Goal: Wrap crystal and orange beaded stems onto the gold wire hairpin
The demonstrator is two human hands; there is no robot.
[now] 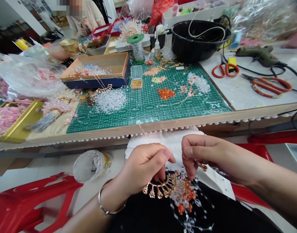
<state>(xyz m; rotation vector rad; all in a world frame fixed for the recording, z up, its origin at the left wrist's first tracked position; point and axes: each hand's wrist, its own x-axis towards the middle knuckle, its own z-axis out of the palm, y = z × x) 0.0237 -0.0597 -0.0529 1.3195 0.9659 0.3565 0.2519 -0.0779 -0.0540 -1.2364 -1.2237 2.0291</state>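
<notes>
My left hand (148, 165), a bangle on its wrist, is closed on a gold beaded hair ornament (159, 191) above my lap. The ornament's curved base has a row of small gold flower shapes. Clear and orange beads (188, 192) on fine wires cluster at its right end and hang down. A thin wire rises by my left thumb. My right hand (204, 150) is closed just right of the ornament, fingers bent down beside the beads. Some orange and clear beads (204, 168) show under its palm; what its fingertips pinch is hidden.
On the green cutting mat (148, 111) lie clear beads (111, 99), orange beads (166, 93) and a wired sprig (187, 96). Behind are a bead box (125, 69) and black basin (197, 48). Pliers (269, 85), scissors (226, 70) and a glue gun (260, 55) lie right. A person (90, 16) sits opposite.
</notes>
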